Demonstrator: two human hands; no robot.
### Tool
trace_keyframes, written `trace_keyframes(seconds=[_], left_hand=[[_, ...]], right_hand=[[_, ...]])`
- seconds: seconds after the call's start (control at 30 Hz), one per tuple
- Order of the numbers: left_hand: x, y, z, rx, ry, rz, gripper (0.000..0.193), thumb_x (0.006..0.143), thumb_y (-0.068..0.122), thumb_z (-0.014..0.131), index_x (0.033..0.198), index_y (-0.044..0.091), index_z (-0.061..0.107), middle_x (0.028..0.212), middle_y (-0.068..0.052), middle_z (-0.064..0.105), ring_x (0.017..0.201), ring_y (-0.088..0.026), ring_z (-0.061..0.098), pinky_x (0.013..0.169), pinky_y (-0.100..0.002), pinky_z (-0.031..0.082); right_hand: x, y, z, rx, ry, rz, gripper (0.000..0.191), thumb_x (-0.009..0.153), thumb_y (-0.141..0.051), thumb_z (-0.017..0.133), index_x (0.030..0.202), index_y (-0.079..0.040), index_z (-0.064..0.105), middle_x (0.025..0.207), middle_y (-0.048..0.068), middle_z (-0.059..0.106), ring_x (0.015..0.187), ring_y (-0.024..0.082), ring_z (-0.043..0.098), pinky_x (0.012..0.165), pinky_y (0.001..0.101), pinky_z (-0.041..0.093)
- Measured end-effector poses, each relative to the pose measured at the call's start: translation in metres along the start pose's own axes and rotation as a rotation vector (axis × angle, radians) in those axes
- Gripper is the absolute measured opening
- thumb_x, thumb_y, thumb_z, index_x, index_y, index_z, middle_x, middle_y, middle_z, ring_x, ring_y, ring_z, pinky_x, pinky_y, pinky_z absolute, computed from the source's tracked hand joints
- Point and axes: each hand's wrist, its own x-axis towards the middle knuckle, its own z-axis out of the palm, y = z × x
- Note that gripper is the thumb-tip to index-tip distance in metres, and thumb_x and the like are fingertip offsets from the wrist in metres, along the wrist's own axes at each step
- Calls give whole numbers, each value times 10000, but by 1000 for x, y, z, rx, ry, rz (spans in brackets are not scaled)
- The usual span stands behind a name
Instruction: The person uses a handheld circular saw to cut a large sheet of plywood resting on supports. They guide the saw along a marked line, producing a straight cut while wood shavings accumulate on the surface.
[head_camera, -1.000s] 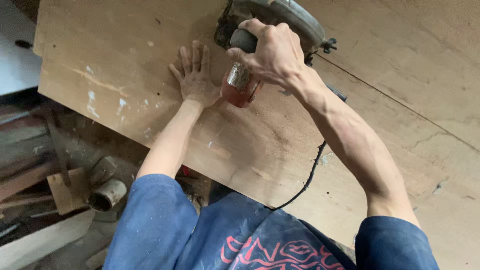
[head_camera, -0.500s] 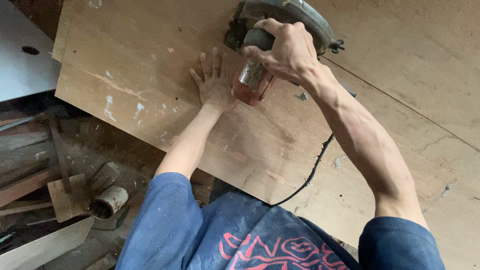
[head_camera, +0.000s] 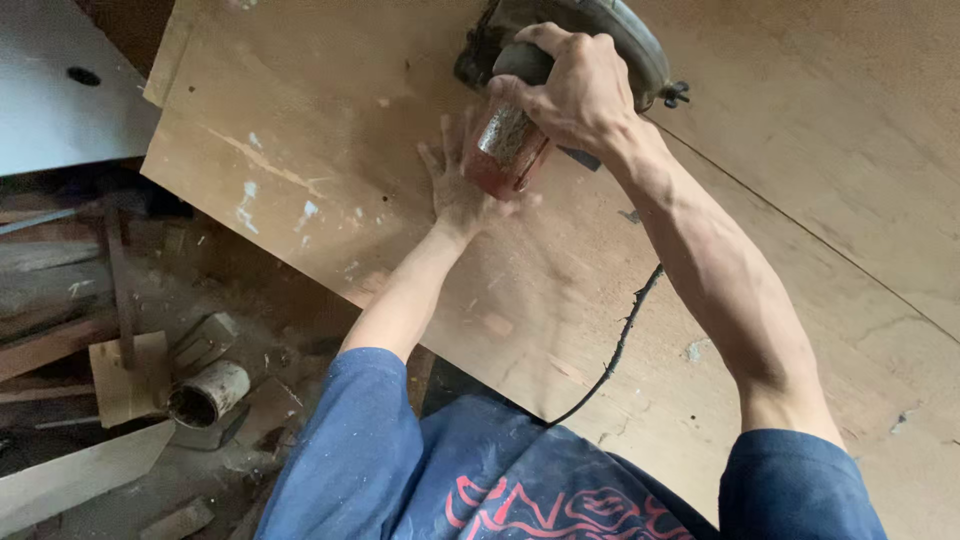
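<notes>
Round grey circular saw with a dusty red motor (head_camera: 560, 70), up at the far edge of the big flat brown plywood sheet (head_camera: 330, 180). Right hand (head_camera: 575, 90) wrapped tight around its handle, nearer to the saw. Left hand (head_camera: 460, 185) open, fingers spread flat on the wood, just below the motor. Thin straight cut line (head_camera: 800, 235) running off right. Black cord (head_camera: 620, 345) hanging down.

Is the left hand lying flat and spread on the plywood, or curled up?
Flat and spread: the left hand lies palm down on the plywood sheet, fingers fanned, beside the circular saw that the right hand grips.
</notes>
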Motion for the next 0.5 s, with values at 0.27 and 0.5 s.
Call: trace_keyframes(seconds=[0.27,0.5], left_hand=[[-1,-9,6,-40,58,36,1199,640,1074,296,1647,462,74,1758,-77,50,1574,-463,-82,1209,-771,-5],[7,-15,26,-13,157,42,1201,692,1066,351,1660,399,108,1736,-146,65,1571,-494,3,1169,-795,-37]], right_hand=[[8,-12,2,-11,54,-123,536,898,-341,861,1306,-39,688,1005,209,770,841,298,778,774,425,637],[16,-9,11,-40,47,-65,492,887,-332,834,1287,-77,704,974,198,772,834,302,782,781,438,633]])
